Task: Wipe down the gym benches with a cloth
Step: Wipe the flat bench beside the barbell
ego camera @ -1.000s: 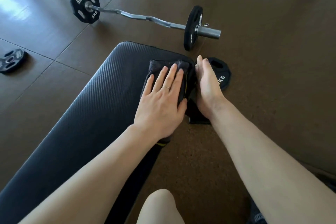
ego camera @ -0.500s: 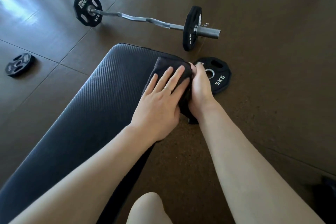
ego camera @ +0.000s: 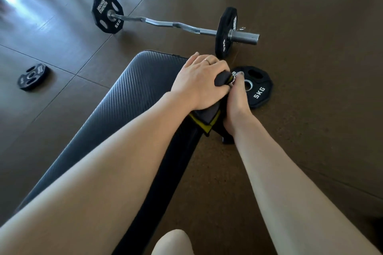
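Two hands of mine are at the far right corner of the gym bench (ego camera: 132,97), seen from my head camera looking down. My left hand (ego camera: 196,83) lies on top of the dark cloth (ego camera: 222,78). Its fingers bend over the edge of the bench and curl round the cloth, so it grips the cloth there. A ring (ego camera: 207,61) sits on one finger. A dark lump of cloth pokes out by my thumb, and more of it shows under my wrist at the side of the bench.

My right hand (ego camera: 235,105) is just beside the left one, at the side of the bench. Its fingers point up and pinch the cloth near a small tag with letters on it. A yellow strip (ego camera: 204,126) on the bench frame shows under the cloth.

The bench top is black with a fine woven look. It runs from the corner back toward me on the left. My bare knee (ego camera: 172,242) shows at the bottom.

A black 5KG plate (ego camera: 259,89) lies flat on the brown floor (ego camera: 310,130), just beside my right hand. Behind it a curl bar (ego camera: 172,25) lies on the floor with a black plate on each end. One small plate (ego camera: 32,76) lies well apart, on the far left.
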### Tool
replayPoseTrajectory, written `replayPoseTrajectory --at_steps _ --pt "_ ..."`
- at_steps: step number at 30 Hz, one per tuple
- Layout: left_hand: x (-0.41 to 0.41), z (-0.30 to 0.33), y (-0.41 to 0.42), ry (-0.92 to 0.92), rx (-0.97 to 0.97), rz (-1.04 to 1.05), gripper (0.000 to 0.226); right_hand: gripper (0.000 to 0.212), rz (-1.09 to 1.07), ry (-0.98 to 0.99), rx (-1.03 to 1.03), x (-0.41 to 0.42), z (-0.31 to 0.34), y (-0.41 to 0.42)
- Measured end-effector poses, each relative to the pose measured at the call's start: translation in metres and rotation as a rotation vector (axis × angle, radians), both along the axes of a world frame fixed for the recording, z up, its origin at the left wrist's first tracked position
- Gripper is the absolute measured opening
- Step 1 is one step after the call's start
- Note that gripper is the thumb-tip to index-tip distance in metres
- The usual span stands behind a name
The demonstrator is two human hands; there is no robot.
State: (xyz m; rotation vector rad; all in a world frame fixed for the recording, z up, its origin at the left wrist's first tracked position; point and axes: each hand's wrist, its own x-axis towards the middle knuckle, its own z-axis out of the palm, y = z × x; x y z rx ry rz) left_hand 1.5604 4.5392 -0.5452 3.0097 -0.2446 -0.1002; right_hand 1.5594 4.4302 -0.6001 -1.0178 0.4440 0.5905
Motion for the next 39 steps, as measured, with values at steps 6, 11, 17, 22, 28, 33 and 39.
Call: replayPoseTrajectory --at_steps 6,11,17,22,28,33,39 --pt "-0.107 -0.008 0.007 -0.054 0.036 0.121 0.064 0.104 0.034 -0.135 -0.11 -0.008 0.009 0.015" --pt "-0.119 -0.008 0.017 -0.037 0.045 0.184 0.064 0.077 0.036 -0.386 -0.354 -0.014 0.027 0.026" --pt "-0.026 -0.005 0.038 -0.037 -0.016 0.294 0.058 0.06 0.035 -0.407 -0.45 -0.008 0.02 0.026" --pt "-0.084 -0.006 0.032 -0.009 -0.026 0.33 0.061 0.062 0.14 -0.619 -0.986 -0.019 0.033 0.039" --pt "-0.14 -0.002 0.067 -0.004 -0.002 0.398 0.061 0.06 0.332 -0.807 -1.439 -0.025 0.038 0.052" --pt "-0.072 -0.01 0.096 -0.046 -0.038 0.472 0.061 0.054 0.17 -0.832 -1.426 -0.023 0.026 0.06" --pt "-0.06 -0.008 0.091 -0.009 -0.04 0.481 0.064 0.058 0.329 -0.991 -1.667 -0.026 0.036 0.06"
